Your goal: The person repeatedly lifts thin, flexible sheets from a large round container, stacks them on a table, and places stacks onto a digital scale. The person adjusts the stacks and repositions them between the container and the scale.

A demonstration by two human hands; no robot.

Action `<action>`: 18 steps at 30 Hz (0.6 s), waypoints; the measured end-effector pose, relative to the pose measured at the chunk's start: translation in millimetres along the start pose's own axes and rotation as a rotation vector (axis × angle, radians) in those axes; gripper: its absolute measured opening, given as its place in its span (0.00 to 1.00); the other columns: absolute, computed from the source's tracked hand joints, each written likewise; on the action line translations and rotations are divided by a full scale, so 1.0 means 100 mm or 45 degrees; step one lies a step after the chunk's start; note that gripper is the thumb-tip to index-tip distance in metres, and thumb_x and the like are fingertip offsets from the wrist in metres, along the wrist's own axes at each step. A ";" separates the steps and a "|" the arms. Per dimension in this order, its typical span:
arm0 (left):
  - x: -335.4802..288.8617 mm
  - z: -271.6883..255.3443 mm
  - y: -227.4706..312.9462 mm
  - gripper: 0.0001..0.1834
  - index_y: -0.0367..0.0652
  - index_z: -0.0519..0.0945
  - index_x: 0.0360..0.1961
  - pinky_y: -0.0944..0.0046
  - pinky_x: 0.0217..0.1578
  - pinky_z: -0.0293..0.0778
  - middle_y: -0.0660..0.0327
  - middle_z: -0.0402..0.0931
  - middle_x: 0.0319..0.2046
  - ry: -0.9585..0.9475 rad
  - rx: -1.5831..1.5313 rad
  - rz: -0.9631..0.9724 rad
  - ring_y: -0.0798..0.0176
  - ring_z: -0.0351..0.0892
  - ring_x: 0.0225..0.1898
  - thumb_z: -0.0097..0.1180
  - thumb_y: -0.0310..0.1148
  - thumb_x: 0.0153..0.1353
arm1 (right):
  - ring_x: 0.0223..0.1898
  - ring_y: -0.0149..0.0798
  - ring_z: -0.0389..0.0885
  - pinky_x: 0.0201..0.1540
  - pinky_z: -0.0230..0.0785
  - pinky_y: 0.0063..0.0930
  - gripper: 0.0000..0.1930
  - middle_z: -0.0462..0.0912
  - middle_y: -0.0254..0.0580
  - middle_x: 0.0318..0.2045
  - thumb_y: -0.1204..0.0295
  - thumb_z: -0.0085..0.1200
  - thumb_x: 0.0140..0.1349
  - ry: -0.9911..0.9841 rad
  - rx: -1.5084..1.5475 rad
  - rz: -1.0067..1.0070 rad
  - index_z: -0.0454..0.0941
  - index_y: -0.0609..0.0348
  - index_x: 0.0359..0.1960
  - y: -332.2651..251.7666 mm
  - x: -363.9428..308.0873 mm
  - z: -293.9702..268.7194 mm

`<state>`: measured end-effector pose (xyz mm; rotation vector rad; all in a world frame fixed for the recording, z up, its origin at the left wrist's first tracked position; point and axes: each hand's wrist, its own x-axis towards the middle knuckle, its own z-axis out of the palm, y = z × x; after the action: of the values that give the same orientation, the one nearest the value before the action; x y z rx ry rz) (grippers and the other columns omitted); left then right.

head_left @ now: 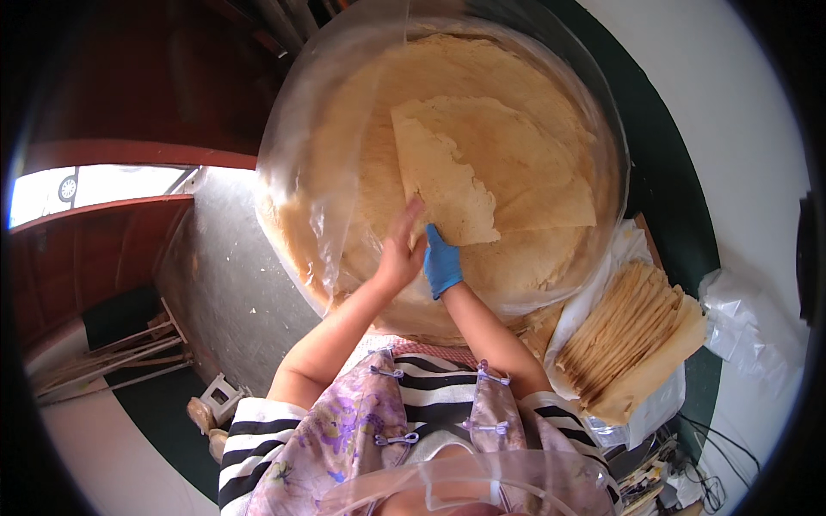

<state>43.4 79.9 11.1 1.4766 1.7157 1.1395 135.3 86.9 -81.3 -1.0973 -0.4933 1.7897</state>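
Observation:
A thin, tan flatbread sheet [445, 176], folded over on itself with a ragged edge, lies on a wide round stack of the same flatbreads [344, 185]. My left hand [402, 249] is bare and slightly blurred. It is open, its fingers stretched forward beside the near left end of the folded sheet. Close to its right, my right hand [442, 262] wears a blue glove and meets the sheet's near edge. One gloved digit points forward; the other fingers are hidden, so whether they grip the sheet cannot be made out.
Clear plastic film [331, 232] wraps the round stack's sides. At the right stands a bundle of folded flatbreads [632, 331] in plastic, near a white plastic bag [748, 318]. Cables [714, 456] hang at lower right. A white stool [222, 398] sits on the grey floor [232, 258] at left.

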 end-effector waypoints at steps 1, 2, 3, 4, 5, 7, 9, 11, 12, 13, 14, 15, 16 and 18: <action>0.19 0.00 -0.11 0.29 0.37 0.62 0.61 0.53 0.62 0.54 0.45 0.57 0.63 0.095 0.210 0.101 0.45 0.55 0.65 0.49 0.22 0.56 | 0.49 0.33 0.72 0.50 0.66 0.26 0.19 0.74 0.34 0.50 0.69 0.53 0.61 0.084 -0.040 0.104 0.71 0.61 0.54 -0.03 0.02 -0.02; 0.38 0.01 -0.21 0.30 0.38 0.61 0.62 0.50 0.63 0.52 0.45 0.54 0.64 0.199 0.409 0.219 0.44 0.54 0.65 0.50 0.26 0.57 | 0.48 0.33 0.72 0.49 0.67 0.27 0.20 0.74 0.34 0.50 0.69 0.53 0.61 0.136 -0.054 0.133 0.71 0.61 0.54 -0.06 0.02 -0.03; 0.53 0.05 -0.29 0.30 0.40 0.60 0.63 0.49 0.63 0.50 0.46 0.52 0.65 0.156 0.597 0.171 0.44 0.52 0.66 0.50 0.32 0.59 | 0.47 0.33 0.72 0.48 0.68 0.27 0.20 0.74 0.34 0.49 0.69 0.54 0.61 0.164 -0.058 0.171 0.70 0.61 0.54 -0.07 0.05 0.00; 0.66 0.09 -0.38 0.31 0.41 0.60 0.63 0.48 0.64 0.47 0.46 0.50 0.66 0.115 0.770 0.142 0.44 0.49 0.66 0.49 0.38 0.60 | 0.44 0.31 0.74 0.43 0.70 0.29 0.21 0.75 0.33 0.49 0.68 0.55 0.60 0.184 0.048 0.353 0.70 0.61 0.54 -0.11 0.04 -0.01; 0.77 0.15 -0.47 0.32 0.42 0.60 0.63 0.47 0.64 0.46 0.47 0.49 0.66 0.061 0.782 0.154 0.45 0.48 0.67 0.50 0.40 0.59 | 0.43 0.30 0.74 0.41 0.71 0.28 0.21 0.75 0.33 0.47 0.67 0.55 0.60 0.195 0.085 0.376 0.70 0.60 0.54 -0.14 0.04 -0.01; 0.94 0.27 -0.61 0.34 0.45 0.60 0.64 0.46 0.65 0.43 0.50 0.48 0.67 -0.033 0.798 0.185 0.47 0.44 0.68 0.51 0.44 0.57 | 0.41 0.29 0.76 0.38 0.72 0.28 0.21 0.77 0.33 0.45 0.66 0.55 0.60 0.128 0.195 0.361 0.70 0.58 0.54 -0.24 0.04 -0.01; 0.99 0.39 -0.69 0.35 0.45 0.59 0.64 0.47 0.65 0.42 0.50 0.47 0.67 -0.107 0.836 0.178 0.48 0.43 0.69 0.51 0.47 0.57 | 0.40 0.30 0.77 0.37 0.72 0.28 0.20 0.78 0.35 0.43 0.65 0.55 0.60 0.067 0.174 0.488 0.71 0.57 0.53 -0.42 0.00 -0.08; 1.00 0.45 -0.74 0.36 0.45 0.59 0.64 0.48 0.66 0.40 0.50 0.47 0.67 -0.156 0.860 0.167 0.48 0.42 0.69 0.51 0.48 0.57 | 0.38 0.32 0.78 0.37 0.73 0.30 0.20 0.79 0.38 0.41 0.62 0.55 0.60 -0.078 -0.215 0.529 0.72 0.56 0.52 -0.66 -0.11 -0.14; 1.00 0.45 -0.75 0.36 0.45 0.59 0.64 0.49 0.66 0.39 0.50 0.46 0.67 -0.170 0.866 0.157 0.47 0.42 0.69 0.51 0.48 0.57 | 0.37 0.33 0.79 0.37 0.73 0.31 0.20 0.80 0.41 0.39 0.61 0.55 0.60 -0.199 -0.593 0.499 0.73 0.56 0.52 -0.82 -0.21 -0.17; 0.99 0.46 -0.76 0.36 0.44 0.59 0.64 0.50 0.66 0.38 0.50 0.46 0.68 -0.183 0.875 0.148 0.47 0.41 0.69 0.51 0.49 0.57 | 0.37 0.35 0.80 0.37 0.74 0.33 0.21 0.81 0.43 0.38 0.59 0.55 0.60 -0.322 -0.970 0.460 0.73 0.55 0.51 -0.96 -0.28 -0.18; 0.98 0.46 -0.76 0.36 0.44 0.59 0.64 0.50 0.66 0.40 0.48 0.46 0.67 -0.175 0.860 0.139 0.47 0.42 0.69 0.53 0.47 0.57 | 0.46 0.44 0.77 0.46 0.70 0.42 0.24 0.77 0.49 0.46 0.55 0.58 0.55 -0.319 -1.563 0.280 0.75 0.53 0.50 -1.09 -0.32 -0.16; 0.96 0.46 -0.75 0.36 0.44 0.59 0.63 0.50 0.66 0.41 0.47 0.47 0.67 -0.172 0.847 0.128 0.46 0.43 0.68 0.54 0.45 0.56 | 0.50 0.46 0.73 0.50 0.66 0.44 0.27 0.74 0.50 0.50 0.55 0.61 0.52 -0.347 -1.761 -0.135 0.73 0.52 0.52 -1.19 -0.34 -0.14; 0.94 0.47 -0.74 0.36 0.43 0.59 0.63 0.50 0.66 0.42 0.46 0.47 0.66 -0.101 0.813 0.180 0.46 0.43 0.68 0.56 0.44 0.55 | 0.54 0.48 0.69 0.54 0.62 0.46 0.30 0.71 0.50 0.53 0.55 0.63 0.48 -0.352 -1.969 -0.526 0.72 0.51 0.53 -1.28 -0.27 -0.11; 0.83 0.49 -0.69 0.35 0.40 0.61 0.61 0.51 0.63 0.51 0.42 0.52 0.63 0.101 0.597 -0.044 0.46 0.51 0.65 0.58 0.38 0.53 | 0.60 0.51 0.62 0.60 0.54 0.49 0.36 0.65 0.49 0.59 0.54 0.65 0.44 -0.368 -2.205 -0.898 0.68 0.49 0.57 -1.37 -0.08 -0.08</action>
<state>36.9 170.9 -64.8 1.6775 2.1592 0.8177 213.0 143.1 17.3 -1.3346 -2.4698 0.5511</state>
